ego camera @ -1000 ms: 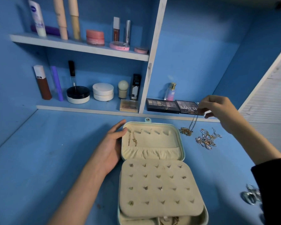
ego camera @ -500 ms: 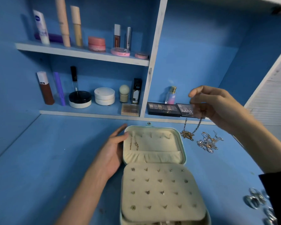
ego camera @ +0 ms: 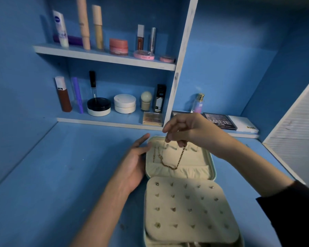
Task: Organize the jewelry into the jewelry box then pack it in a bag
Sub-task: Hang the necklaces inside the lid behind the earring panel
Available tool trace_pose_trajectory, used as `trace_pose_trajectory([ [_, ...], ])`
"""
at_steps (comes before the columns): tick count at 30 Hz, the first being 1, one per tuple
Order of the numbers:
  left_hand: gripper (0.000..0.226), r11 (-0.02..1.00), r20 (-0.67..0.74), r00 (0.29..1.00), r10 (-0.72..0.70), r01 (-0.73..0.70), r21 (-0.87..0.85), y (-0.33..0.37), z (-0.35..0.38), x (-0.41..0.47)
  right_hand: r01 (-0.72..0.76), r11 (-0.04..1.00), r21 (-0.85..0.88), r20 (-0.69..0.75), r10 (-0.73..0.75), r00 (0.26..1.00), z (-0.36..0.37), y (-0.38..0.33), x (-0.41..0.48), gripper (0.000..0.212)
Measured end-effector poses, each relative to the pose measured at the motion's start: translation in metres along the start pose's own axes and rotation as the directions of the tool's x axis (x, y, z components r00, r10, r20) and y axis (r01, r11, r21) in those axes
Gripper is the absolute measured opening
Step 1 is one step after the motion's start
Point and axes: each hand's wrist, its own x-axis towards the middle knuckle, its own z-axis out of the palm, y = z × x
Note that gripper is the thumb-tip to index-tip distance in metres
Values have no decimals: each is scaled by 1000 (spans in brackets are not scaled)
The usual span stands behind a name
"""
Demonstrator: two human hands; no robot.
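Where the blue surface (ego camera: 61,175) comes closest to the camera, the open jewelry box (ego camera: 213,168) lies with its cream earring panel (ego camera: 185,207) facing up, small studs set in rows across it. Just beyond, the lid (ego camera: 194,161) is folded open, and the left hand (ego camera: 136,163) rests against its left edge with fingers straight and relaxed, gripping nothing. Above the lid the right hand (ego camera: 191,131) pinches a gold chain (ego camera: 169,165) between curled fingers; the chain hangs in a loop in front of the lid's cream lining, beside a thinner chain (ego camera: 154,154) hanging at the lining's left side. Farther back, a MATTE palette (ego camera: 219,121) lies on the low ledge (ego camera: 246,135), and cosmetics (ego camera: 124,103) line the two shelves (ego camera: 103,55) on the left.
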Motion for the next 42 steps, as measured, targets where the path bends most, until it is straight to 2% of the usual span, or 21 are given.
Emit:
trace_pose_trajectory([
  [4, 43, 1000, -3, 1000, 2, -2, -2, 0, 2, 1, -43, 998, -52, -100, 37, 994, 7, 7, 11, 22],
  [7, 41, 1000, 3, 1000, 2, -2, 6, 0, 1, 0, -72, 983, -169, -170, 42, 985, 7, 13, 17, 19],
  [12, 40, 999, 11, 1000, 1, -2, 35, 0, 0, 1, -88, 921, -380, -159, 29, 987, 9, 22, 13, 21],
  [15, 40, 999, 10, 1000, 4, -4, 45, 0, 0, 1, -63, 893, -447, -135, 2, 991, 11, 24, 6, 25],
  [20, 40, 999, 12, 1000, -2, 1, 42, 0, -1, 0, 18, 879, -476, -127, -89, 988, 13, 26, 1, 24],
  [26, 41, 1000, -3, 1000, -3, 3, 20, 0, 1, 1, 119, 918, -379, -145, -186, 972, 12, 18, 10, 23],
  [33, 42, 1000, 14, 1000, -4, 4, 11, 0, 1, 0, 49, 843, -536, -130, -140, 982, 18, 27, 15, 25],
  [37, 42, 1000, 5, 1000, -8, 8, 8, 0, 0, 0, 45, 830, -556, -80, -107, 991, 15, 26, -1, 27],
  [42, 42, 999, 10, 1000, 1, -1, 52, 1, 0, -1, 21, 798, -603, -163, -149, 975, 14, 36, -21, 20],
])
